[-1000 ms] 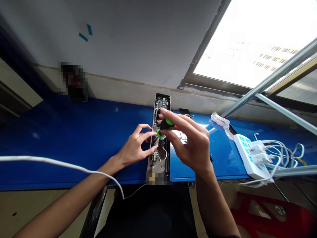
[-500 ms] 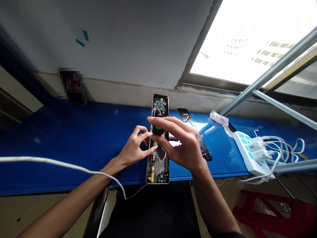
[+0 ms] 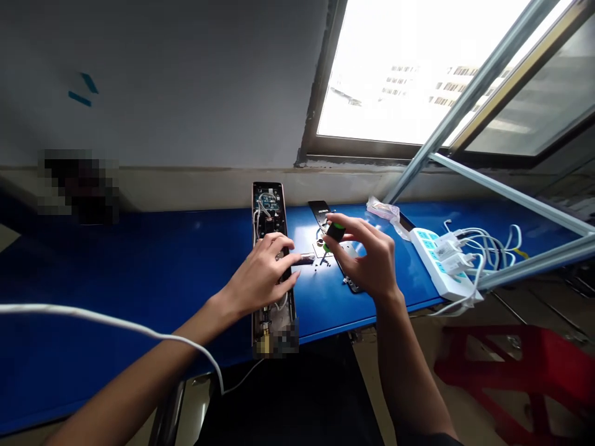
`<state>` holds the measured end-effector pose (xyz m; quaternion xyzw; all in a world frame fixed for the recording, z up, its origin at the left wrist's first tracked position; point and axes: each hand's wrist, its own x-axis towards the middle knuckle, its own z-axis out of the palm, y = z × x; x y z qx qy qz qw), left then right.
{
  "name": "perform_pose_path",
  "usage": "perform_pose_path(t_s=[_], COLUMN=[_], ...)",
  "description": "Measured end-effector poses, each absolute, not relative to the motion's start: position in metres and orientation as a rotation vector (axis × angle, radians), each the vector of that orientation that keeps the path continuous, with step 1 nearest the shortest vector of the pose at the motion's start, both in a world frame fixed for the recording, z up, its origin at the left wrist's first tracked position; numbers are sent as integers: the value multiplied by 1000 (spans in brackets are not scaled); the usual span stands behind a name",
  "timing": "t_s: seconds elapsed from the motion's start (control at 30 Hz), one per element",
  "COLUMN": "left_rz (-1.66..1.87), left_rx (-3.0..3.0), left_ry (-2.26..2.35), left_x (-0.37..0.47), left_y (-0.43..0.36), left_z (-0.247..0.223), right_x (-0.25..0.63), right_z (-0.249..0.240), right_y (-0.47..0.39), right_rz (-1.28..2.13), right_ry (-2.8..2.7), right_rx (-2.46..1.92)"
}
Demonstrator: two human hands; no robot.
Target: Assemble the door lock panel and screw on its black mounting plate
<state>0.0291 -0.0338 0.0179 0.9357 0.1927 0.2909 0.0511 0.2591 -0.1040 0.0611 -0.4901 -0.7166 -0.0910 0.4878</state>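
My right hand (image 3: 369, 254) grips a short screwdriver (image 3: 335, 233) with a black and green handle. Its tip points down toward small dark screws (image 3: 325, 264) scattered on the table. My left hand (image 3: 260, 269) rests across the middle of a long, narrow opened housing (image 3: 255, 214), fingers apart, and hides part of its inside. A blue circuit board (image 3: 269, 201) and white wires show at the far end of the housing; a brass-coloured part (image 3: 263, 342) sits at the near end. Right of the housing lies a black plate (image 3: 318, 207), partly behind my right hand.
The blue table (image 3: 186, 248) runs along the wall below a window. A white power strip (image 3: 434, 272) with plugs and tangled cables lies to the right, near a plastic bag (image 3: 385, 209). A white cable (image 3: 153, 334) crosses my left forearm. A red stool (image 3: 525, 353) stands below.
My right hand has moved the screwdriver off the housing to the right, over the screws. My left hand now lies flatter over the housing. The view has turned right.
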Motion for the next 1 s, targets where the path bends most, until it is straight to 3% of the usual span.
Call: perform_pose_path(t_s=[0.27, 1.0], left_rz=[839, 1070], left_rx=[2876, 2631], left_ry=[526, 512], left_x=[55, 23], left_y=[-34, -28], left_z=[16, 12], right_x=[271, 230], right_z=[37, 85], right_y=[-97, -119], right_rz=[-165, -121], right_ry=[-1667, -1423], right_rx=[-1193, -833])
